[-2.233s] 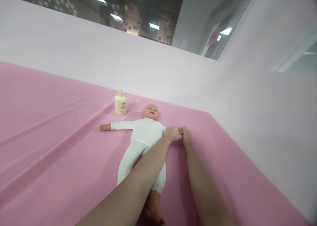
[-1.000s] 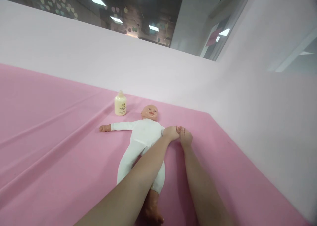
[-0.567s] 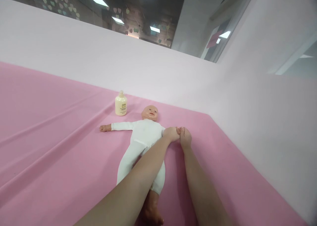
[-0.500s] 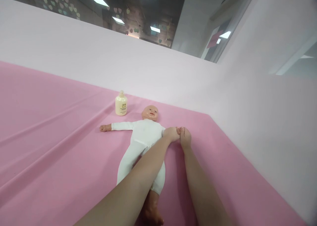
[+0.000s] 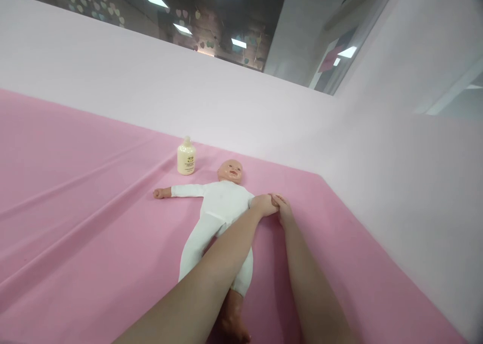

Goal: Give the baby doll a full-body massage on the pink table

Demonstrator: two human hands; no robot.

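A baby doll (image 5: pixel 222 200) in a white suit lies face up, its head toward the wall and one arm stretched out to the left. My left hand (image 5: pixel 264 204) is wrapped round the doll's other arm near its end, hiding most of that sleeve. Touching it from the right, my right hand (image 5: pixel 282 205) has its fingers bent over the doll's hand, which is mostly covered. My left forearm crosses above the doll's legs, and a brown foot shows below it.
A cream bottle (image 5: pixel 186 159) stands upright left of the doll's head. The pink cloth (image 5: pixel 94 233) has folds on the left. A white wall (image 5: pixel 226 107) with a window rises behind, and another bounds the right side.
My right hand has shifted its fingers from a tight fist to a looser hold over the doll's hand. The view has moved slightly; the doll lies as before.
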